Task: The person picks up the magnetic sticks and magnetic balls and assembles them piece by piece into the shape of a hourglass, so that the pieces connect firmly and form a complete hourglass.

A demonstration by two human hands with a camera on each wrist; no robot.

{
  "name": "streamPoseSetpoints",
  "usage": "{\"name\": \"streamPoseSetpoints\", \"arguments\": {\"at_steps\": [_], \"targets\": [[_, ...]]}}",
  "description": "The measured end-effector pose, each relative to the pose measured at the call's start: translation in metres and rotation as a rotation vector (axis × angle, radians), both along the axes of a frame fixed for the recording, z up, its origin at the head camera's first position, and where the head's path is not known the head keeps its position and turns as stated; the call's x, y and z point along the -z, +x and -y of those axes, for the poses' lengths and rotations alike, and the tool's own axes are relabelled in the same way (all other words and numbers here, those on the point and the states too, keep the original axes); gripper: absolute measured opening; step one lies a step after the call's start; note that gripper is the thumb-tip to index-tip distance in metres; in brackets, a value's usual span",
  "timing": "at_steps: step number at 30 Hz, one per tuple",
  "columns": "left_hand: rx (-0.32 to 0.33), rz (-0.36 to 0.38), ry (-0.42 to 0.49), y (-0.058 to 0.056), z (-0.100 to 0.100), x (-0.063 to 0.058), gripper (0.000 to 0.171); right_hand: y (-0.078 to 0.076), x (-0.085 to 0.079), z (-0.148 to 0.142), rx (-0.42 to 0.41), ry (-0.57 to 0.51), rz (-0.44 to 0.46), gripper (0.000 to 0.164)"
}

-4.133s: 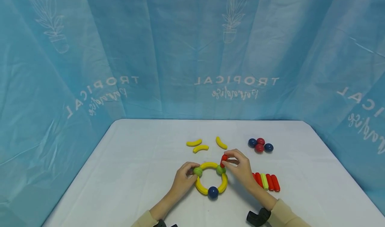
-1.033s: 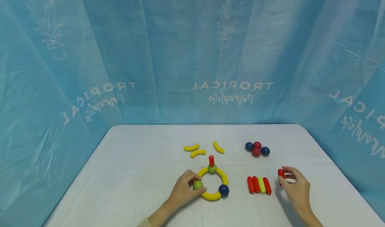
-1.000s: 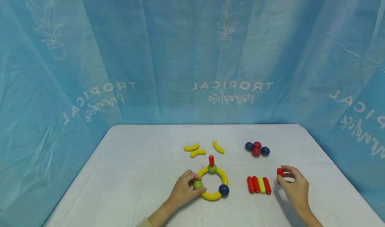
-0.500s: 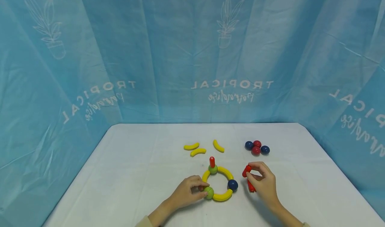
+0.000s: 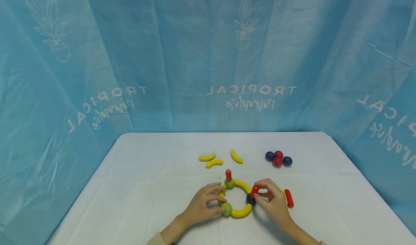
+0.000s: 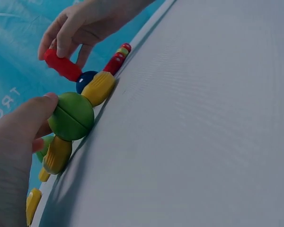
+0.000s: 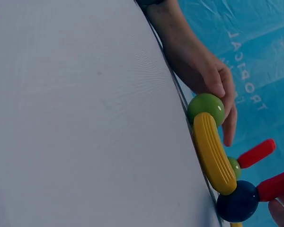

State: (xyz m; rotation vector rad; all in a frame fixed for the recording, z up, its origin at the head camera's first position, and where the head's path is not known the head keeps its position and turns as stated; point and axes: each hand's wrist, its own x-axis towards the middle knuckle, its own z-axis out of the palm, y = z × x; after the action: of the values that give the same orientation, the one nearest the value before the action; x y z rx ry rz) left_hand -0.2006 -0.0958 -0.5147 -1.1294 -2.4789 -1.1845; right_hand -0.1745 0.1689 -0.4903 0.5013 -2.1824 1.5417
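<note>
On the white table lies a ring of curved yellow rods (image 5: 239, 212) joined by two green balls and a dark blue ball (image 7: 237, 201). My left hand (image 5: 202, 206) holds the near green ball (image 5: 226, 209) between thumb and fingers, at the ring's left. A red rod (image 5: 229, 175) stands upright on the far green ball (image 5: 229, 183). My right hand (image 5: 273, 201) pinches another red rod (image 5: 255, 191); its lower end touches the blue ball, as the left wrist view also shows. The right hand partly hides the straight rods behind it.
Several straight rods lie right of the ring, among them a red rod (image 5: 289, 198). Loose curved yellow rods (image 5: 214, 163) lie beyond the ring. At the back right sit red balls (image 5: 277, 162) and blue balls (image 5: 287, 161). A blue curtain (image 5: 201, 57) hangs behind the table.
The ring has turned, bringing the blue ball from the front to the right. My right hand left one red rod on the far green ball, then brought another leftward to the blue ball.
</note>
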Motion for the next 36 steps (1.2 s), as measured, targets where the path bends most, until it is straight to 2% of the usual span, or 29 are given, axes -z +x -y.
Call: {"name": "streamPoseSetpoints", "arguments": {"at_steps": [4, 7, 10, 14, 16, 18, 20, 23, 24, 26, 28, 31, 36], "targets": [[0.009, 0.065, -0.015, 0.001, 0.000, -0.001, 0.025, -0.001, 0.002, 0.002, 0.031, 0.036, 0.107, 0.041], [0.018, 0.066, -0.012, 0.001, 0.001, 0.000, 0.026, -0.002, 0.003, 0.004, 0.065, 0.095, 0.234, 0.043], [0.022, -0.004, -0.010, 0.001, 0.001, 0.001, 0.024, -0.002, 0.004, 0.005, 0.084, 0.116, 0.324, 0.038], [-0.016, -0.138, 0.014, 0.001, 0.000, 0.003, 0.017, -0.003, 0.006, 0.006, 0.078, 0.089, 0.350, 0.032], [-0.049, -0.163, 0.047, 0.001, 0.000, 0.003, 0.014, -0.005, 0.007, 0.007, 0.067, 0.088, 0.350, 0.031], [-0.091, -0.148, 0.089, 0.001, -0.001, 0.003, 0.013, -0.008, 0.008, 0.007, 0.046, 0.094, 0.348, 0.030], [-0.160, -0.121, 0.135, 0.000, -0.001, 0.002, 0.018, -0.013, 0.010, 0.007, 0.011, 0.108, 0.342, 0.030], [-0.271, -0.054, 0.222, -0.003, 0.000, 0.002, 0.033, -0.019, 0.013, 0.007, -0.063, 0.131, 0.332, 0.029], [-0.302, -0.022, 0.245, -0.004, 0.000, 0.002, 0.039, -0.021, 0.013, 0.007, -0.088, 0.134, 0.337, 0.030], [-0.331, 0.090, 0.284, -0.005, 0.001, 0.001, 0.049, -0.024, 0.015, 0.008, -0.128, 0.147, 0.333, 0.030], [-0.323, 0.187, 0.301, -0.007, 0.002, 0.001, 0.053, -0.028, 0.015, 0.010, -0.147, 0.163, 0.338, 0.031], [-0.297, 0.302, 0.298, -0.008, 0.002, 0.000, 0.046, -0.031, 0.014, 0.012, -0.154, 0.186, 0.346, 0.032], [-0.231, 0.352, 0.279, -0.009, 0.002, 0.003, 0.035, -0.033, 0.013, 0.014, -0.142, 0.192, 0.374, 0.033]]}}
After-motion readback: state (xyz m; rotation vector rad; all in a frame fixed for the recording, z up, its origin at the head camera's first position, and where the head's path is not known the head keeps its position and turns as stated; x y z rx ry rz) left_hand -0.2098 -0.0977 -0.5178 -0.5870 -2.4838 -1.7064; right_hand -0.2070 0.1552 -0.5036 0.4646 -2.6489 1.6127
